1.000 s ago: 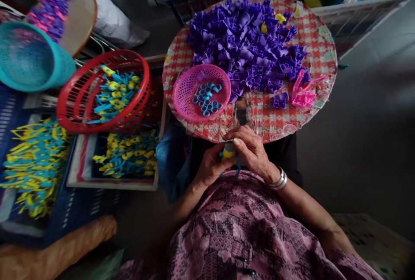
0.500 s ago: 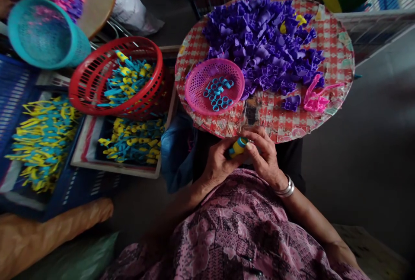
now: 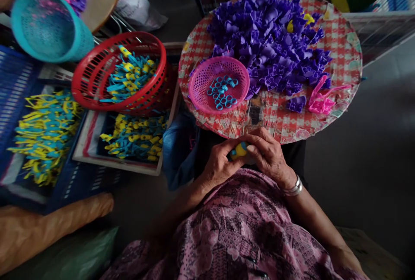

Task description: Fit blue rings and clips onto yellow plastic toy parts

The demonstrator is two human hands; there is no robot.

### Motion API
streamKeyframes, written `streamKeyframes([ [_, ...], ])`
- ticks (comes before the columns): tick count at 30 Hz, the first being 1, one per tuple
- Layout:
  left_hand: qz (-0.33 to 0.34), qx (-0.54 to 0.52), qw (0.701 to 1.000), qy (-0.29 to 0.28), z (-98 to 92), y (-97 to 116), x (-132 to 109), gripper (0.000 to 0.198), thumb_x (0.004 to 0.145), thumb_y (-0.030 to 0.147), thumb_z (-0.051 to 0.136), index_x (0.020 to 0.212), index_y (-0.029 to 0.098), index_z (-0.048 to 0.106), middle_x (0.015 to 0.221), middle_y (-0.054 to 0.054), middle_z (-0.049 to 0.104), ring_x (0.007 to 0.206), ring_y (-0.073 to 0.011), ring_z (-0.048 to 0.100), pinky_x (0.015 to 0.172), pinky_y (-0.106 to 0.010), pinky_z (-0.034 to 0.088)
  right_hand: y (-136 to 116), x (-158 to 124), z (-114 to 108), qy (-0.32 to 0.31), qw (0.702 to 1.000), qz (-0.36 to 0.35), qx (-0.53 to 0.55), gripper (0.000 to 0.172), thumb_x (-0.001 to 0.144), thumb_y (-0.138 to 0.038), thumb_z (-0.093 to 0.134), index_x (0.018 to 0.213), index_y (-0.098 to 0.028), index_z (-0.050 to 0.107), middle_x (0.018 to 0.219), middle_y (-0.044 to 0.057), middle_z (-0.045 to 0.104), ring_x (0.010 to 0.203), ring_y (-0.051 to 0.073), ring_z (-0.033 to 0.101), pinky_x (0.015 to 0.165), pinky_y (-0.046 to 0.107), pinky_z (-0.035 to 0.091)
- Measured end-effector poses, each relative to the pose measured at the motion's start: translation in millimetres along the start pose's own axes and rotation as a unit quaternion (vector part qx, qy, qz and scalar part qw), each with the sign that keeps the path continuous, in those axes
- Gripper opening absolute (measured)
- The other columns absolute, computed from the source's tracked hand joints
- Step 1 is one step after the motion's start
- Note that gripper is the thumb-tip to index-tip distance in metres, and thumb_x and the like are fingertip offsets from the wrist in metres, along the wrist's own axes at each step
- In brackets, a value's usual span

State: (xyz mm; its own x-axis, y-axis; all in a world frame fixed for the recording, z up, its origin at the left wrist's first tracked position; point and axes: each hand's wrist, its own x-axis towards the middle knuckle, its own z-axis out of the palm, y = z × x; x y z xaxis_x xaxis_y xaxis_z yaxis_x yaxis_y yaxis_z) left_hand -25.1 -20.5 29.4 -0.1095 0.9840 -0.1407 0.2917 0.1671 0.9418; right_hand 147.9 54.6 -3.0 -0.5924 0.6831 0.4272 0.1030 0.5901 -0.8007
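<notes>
I see the left hand (image 3: 219, 163) and right hand (image 3: 269, 156) both pinching a yellow-and-blue piece (image 3: 240, 150) by the near edge of the round table (image 3: 275, 117); farther left sits a pink basket (image 3: 200, 84).

Left hand (image 3: 220, 161), right hand (image 3: 270, 156) together, fingers (image 3: 258, 140) curled, forearms (image 3: 319, 219) angled inward.

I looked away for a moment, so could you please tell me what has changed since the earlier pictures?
The right hand has brought its fingers over the end of the yellow-and-blue piece, so the blue rim seen half a second ago is mostly hidden. The left hand keeps its hold. The purple pieces, pink basket and red basket stayed put; the camera view shifted.
</notes>
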Motion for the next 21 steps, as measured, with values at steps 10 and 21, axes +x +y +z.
streamKeyframes([
  [10,0.031,0.028,0.999,0.014,-0.3,-6,0,0.042,0.087,0.049,0.087,0.119,0.021,0.085,0.105,-0.006,0.085,0.093,-0.0223,0.078,0.087,-0.031,0.061,1,2,-6,-0.041,0.998,-0.027,-0.041,0.035,0.115,-0.039,0.045,0.135,-0.023,0.068,0.098,0.009,0.072,0.088,0.024,0.064,0.082,0.041,0.048],
  [21,0.048,0.028,0.998,-0.021,-0.3,-5,-1,0.038,0.089,0.047,0.086,0.119,0.024,0.084,0.112,-0.008,0.085,0.102,-0.0256,0.079,0.093,-0.035,0.062,2,2,-18,-0.071,0.996,-0.055,-0.019,0.032,0.114,-0.038,0.049,0.138,-0.024,0.067,0.097,0.007,0.071,0.089,0.024,0.064,0.084,0.041,0.049],
])
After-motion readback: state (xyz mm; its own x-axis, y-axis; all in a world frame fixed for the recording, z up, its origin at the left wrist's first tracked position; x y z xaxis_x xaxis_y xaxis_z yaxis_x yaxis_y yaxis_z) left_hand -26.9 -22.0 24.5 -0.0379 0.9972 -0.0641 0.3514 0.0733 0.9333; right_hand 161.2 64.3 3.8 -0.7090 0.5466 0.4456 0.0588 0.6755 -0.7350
